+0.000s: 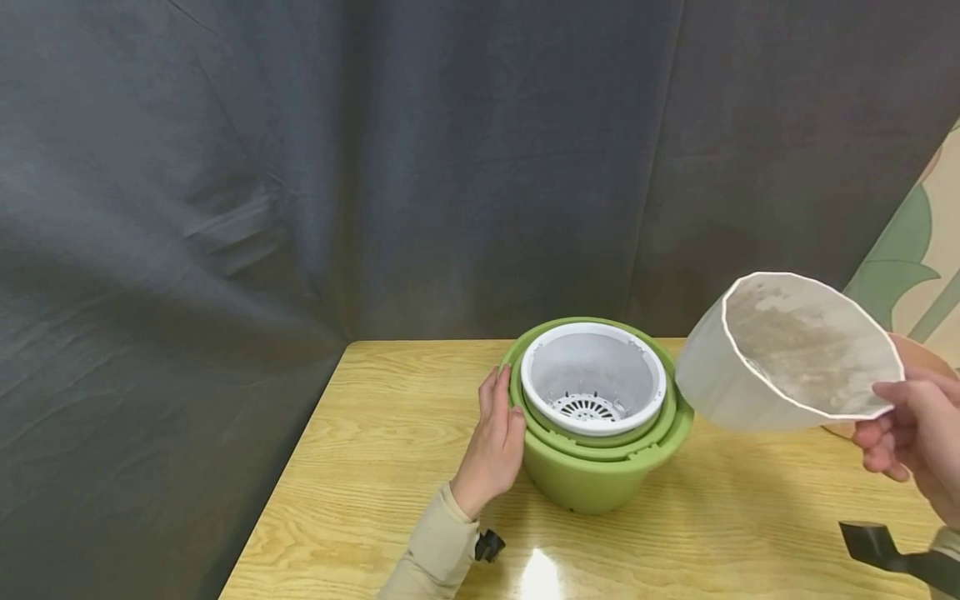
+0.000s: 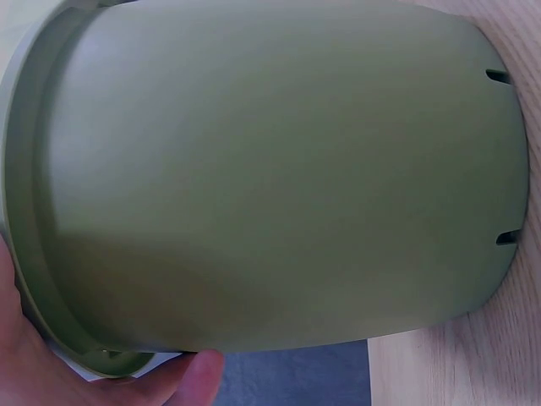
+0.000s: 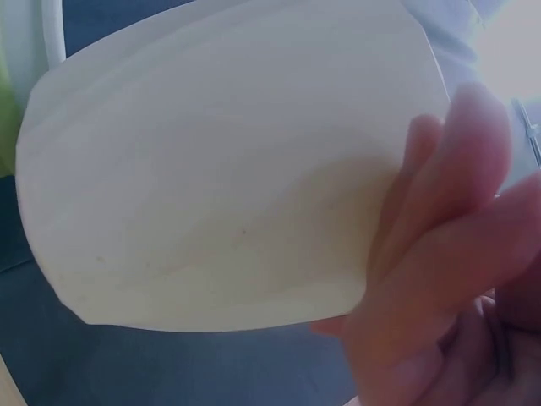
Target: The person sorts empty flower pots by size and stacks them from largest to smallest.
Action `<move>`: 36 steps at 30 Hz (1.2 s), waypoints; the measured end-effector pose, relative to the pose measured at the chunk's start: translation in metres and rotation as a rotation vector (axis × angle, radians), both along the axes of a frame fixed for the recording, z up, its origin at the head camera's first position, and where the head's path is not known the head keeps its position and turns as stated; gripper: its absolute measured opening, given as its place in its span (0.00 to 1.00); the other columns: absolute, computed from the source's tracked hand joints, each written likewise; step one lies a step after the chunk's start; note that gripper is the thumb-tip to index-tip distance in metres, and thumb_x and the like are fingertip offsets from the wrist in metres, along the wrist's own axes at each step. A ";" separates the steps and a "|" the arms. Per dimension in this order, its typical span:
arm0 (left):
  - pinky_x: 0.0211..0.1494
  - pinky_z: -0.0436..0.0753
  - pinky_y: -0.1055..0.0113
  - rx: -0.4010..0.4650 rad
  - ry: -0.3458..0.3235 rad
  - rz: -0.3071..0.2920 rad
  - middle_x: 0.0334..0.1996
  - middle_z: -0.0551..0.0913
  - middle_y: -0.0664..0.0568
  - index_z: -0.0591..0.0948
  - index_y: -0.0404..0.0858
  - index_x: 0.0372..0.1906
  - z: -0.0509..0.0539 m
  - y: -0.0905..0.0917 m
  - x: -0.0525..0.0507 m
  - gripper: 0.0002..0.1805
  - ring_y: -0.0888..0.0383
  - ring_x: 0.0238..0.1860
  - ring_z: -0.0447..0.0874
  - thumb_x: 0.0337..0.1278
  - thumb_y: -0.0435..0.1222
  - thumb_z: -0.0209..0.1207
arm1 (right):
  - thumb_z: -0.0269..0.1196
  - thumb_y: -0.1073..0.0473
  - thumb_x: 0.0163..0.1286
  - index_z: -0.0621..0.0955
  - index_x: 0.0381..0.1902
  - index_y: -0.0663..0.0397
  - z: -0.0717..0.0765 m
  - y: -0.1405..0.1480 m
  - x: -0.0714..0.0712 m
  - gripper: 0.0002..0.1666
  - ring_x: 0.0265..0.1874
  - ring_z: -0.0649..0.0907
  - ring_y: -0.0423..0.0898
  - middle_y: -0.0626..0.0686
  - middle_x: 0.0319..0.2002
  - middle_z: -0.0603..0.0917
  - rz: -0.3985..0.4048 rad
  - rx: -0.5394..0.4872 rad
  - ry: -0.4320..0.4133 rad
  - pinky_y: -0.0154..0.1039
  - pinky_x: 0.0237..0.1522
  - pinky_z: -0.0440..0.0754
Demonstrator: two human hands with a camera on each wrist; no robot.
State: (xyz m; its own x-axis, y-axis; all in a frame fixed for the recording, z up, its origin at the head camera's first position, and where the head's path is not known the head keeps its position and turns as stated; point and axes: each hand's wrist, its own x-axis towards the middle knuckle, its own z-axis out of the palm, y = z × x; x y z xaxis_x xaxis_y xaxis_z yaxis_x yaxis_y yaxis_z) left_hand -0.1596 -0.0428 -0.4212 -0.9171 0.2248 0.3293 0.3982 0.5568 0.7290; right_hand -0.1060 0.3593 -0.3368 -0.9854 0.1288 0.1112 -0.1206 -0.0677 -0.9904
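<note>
A green flowerpot (image 1: 585,483) stands upright on the table, with a smaller green pot and a white slotted inner pot (image 1: 592,342) nested in it. My left hand (image 1: 491,446) holds the outer pot's rim at its left side; the left wrist view shows a fingertip (image 2: 201,376) below that rim. To the right, a larger white pot (image 1: 708,375) hangs tilted in the air, its stained inside facing up and right. My right hand (image 1: 918,425) pinches its rim, thumb inside and fingers outside.
The wood-grain table (image 1: 360,450) ends at its left edge, next to a dark grey curtain (image 1: 487,167). Behind the white pot and right hand, a terracotta-coloured round object (image 1: 926,357) is partly hidden. Patterned fabric (image 1: 911,233) shows at the far right.
</note>
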 end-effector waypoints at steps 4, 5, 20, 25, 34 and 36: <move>0.71 0.66 0.48 -0.001 0.001 0.001 0.75 0.46 0.39 0.46 0.36 0.77 0.000 0.000 0.000 0.31 0.42 0.72 0.60 0.73 0.37 0.34 | 0.36 0.67 0.73 0.79 0.27 0.49 0.002 -0.001 -0.003 0.26 0.05 0.76 0.42 0.49 0.11 0.79 0.017 -0.014 -0.002 0.36 0.02 0.61; 0.72 0.66 0.49 0.000 0.002 0.001 0.75 0.46 0.39 0.46 0.36 0.77 0.000 0.000 0.000 0.31 0.42 0.72 0.60 0.73 0.37 0.34 | 0.36 0.67 0.73 0.79 0.27 0.49 0.003 -0.001 -0.003 0.26 0.05 0.76 0.42 0.49 0.11 0.80 0.022 -0.023 0.001 0.36 0.02 0.61; 0.72 0.67 0.49 0.008 0.008 -0.006 0.75 0.46 0.40 0.46 0.35 0.76 -0.001 0.002 -0.001 0.31 0.43 0.71 0.60 0.73 0.37 0.33 | 0.38 0.69 0.74 0.78 0.35 0.49 0.017 -0.018 -0.010 0.21 0.07 0.76 0.43 0.50 0.14 0.79 0.088 -0.038 0.020 0.37 0.04 0.60; 0.71 0.68 0.49 0.009 0.010 -0.006 0.75 0.47 0.40 0.46 0.34 0.76 -0.001 0.002 -0.001 0.31 0.43 0.70 0.62 0.73 0.37 0.33 | 0.38 0.71 0.74 0.77 0.36 0.55 0.018 -0.023 -0.014 0.20 0.07 0.77 0.46 0.52 0.15 0.80 0.164 -0.080 0.062 0.43 0.04 0.55; 0.71 0.68 0.49 0.007 0.011 -0.006 0.75 0.47 0.39 0.46 0.34 0.76 -0.001 0.001 -0.001 0.31 0.42 0.70 0.62 0.73 0.37 0.34 | 0.41 0.70 0.75 0.79 0.33 0.59 0.026 -0.035 -0.019 0.19 0.09 0.78 0.46 0.53 0.16 0.81 0.199 -0.062 0.052 0.38 0.05 0.65; 0.71 0.68 0.49 0.008 0.006 -0.005 0.75 0.46 0.40 0.46 0.35 0.76 -0.001 0.001 -0.002 0.31 0.42 0.70 0.62 0.73 0.38 0.33 | 0.42 0.70 0.75 0.78 0.33 0.59 0.029 -0.038 -0.021 0.17 0.10 0.78 0.46 0.54 0.16 0.82 0.212 -0.077 0.022 0.35 0.07 0.70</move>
State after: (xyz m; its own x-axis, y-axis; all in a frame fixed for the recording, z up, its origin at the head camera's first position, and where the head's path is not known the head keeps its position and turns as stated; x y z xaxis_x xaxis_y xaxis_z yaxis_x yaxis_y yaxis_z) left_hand -0.1612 -0.0415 -0.4224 -0.9141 0.2266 0.3363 0.4051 0.5489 0.7312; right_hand -0.1271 0.3215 -0.3083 -0.9888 -0.0717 0.1312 -0.1176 -0.1696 -0.9785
